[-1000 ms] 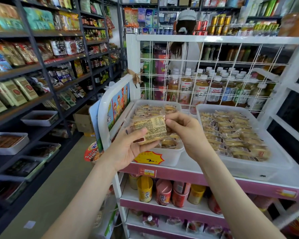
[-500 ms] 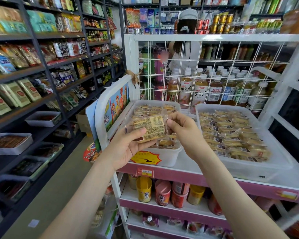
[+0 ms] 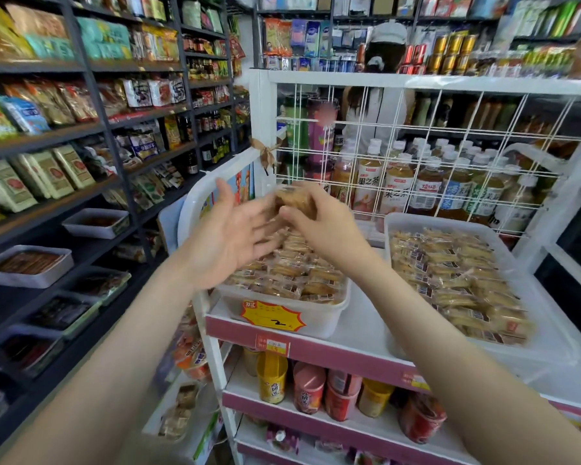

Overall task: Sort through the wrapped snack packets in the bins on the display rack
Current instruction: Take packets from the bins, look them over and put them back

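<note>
Just above the left bin [image 3: 329,317], a snack packet [image 3: 296,201] is held up in the air, blurred, showing a tan biscuit under clear wrap. The right hand [image 3: 326,226] grips it from below and behind, fingers curled round its lower edge. The left hand [image 3: 228,239] is wide open beside it, palm turned toward the packet and fingers spread. Its fingertips come up close to the packet's left side, but the blur hides whether they touch.

The left bin is white plastic, heaped with more packets [image 3: 292,273] of the same kind, and it carries a yellow starburst price sticker [image 3: 272,317] on its front wall. To its right, with a strip of bare shelf between them, stands a larger bin [image 3: 388,250], also full of wrapped packets [image 3: 450,273]. Both bins sit on the top shelf of a white display rack [image 3: 363,317] with pink edging.

Behind the bins rises a white wire grid [image 3: 450,129], with bottles of tea [image 3: 396,186] lined up just beyond it. On the shelf below stand yellow and red cups [image 3: 309,387]. Past the grid a person in a white cap [image 3: 388,31] faces away. Dark shelves [image 3: 81,129] of bagged food fill the left side, with white trays [image 3: 27,266] lower down.
</note>
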